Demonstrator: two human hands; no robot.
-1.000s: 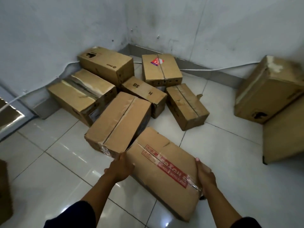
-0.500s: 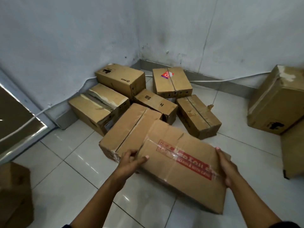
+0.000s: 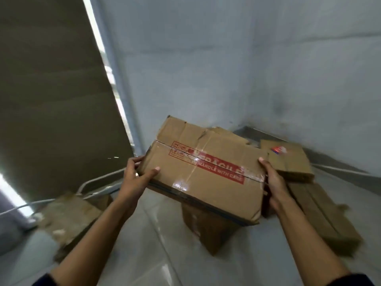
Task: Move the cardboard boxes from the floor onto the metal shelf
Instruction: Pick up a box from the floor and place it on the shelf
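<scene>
I hold a cardboard box (image 3: 204, 172) with red "FRAGILE, HANDLE WITH CARE" tape in the air, well above the floor. My left hand (image 3: 138, 174) grips its left end, thumb on top. My right hand (image 3: 272, 180) clasps its right end. Below and behind it, several other cardboard boxes lie on the tiled floor: one under the held box (image 3: 210, 230), one with a red-blue sticker (image 3: 288, 159) near the corner, one long box (image 3: 325, 215) at the right, and one (image 3: 70, 219) at the left. No metal shelf is in view.
Pale blue walls (image 3: 226, 69) meet in a corner behind the boxes. A dark door or panel (image 3: 51, 89) with bright light at its edge fills the left. A white cable (image 3: 97, 180) runs along the wall base. Glossy floor tiles (image 3: 144, 254) lie between my arms.
I have lifted the taped box from the floor to about chest height. The view has swung left and up, so the door now fills the left side.
</scene>
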